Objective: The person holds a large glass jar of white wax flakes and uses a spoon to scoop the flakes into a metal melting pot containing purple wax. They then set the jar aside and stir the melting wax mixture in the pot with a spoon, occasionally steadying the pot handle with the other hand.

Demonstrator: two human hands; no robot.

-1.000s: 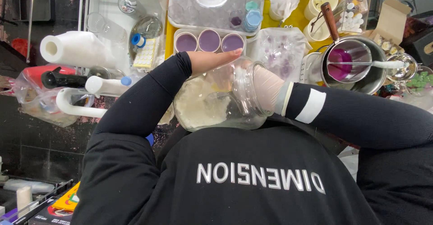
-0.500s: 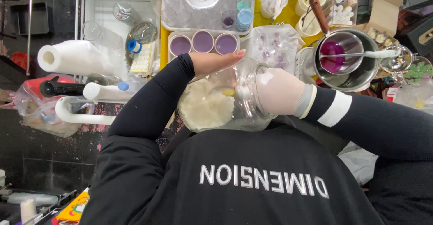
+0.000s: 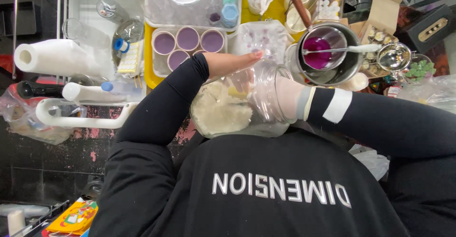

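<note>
Glass jar [image 3: 237, 106], large and clear, lies tipped on its side against the person's chest, mouth toward the right, with a heap of white flaky wax [image 3: 221, 111] piled in its base end. Left hand [image 3: 228, 62] lies flat along the jar's upper side, fingers straight and together, palm pressed on the glass, bracing it rather than wrapped round it. Right hand [image 3: 280, 96] wears a thin pale glove and is pushed in through the jar's mouth; its fingers are inside, blurred by the glass, so cannot tell how far they are curled or whether they hold any wax. Black sleeves on both arms, white band on the right one.

Behind the jar, on a yellow tray [image 3: 149, 51], sit four round cups of purple wax [image 3: 187, 39], close together. Just right of them a metal pot [image 3: 332, 51] holds a smaller pan with a wooden handle and magenta liquid; a white spoon [image 3: 361, 48] lies across its rim. Paper towel roll [image 3: 52, 56] lies well off to the left, near a white bottle with a blue cap [image 3: 90, 92]. Open cardboard box [image 3: 382, 13] stands at upper right, beside a small metal strainer [image 3: 393, 56].
</note>
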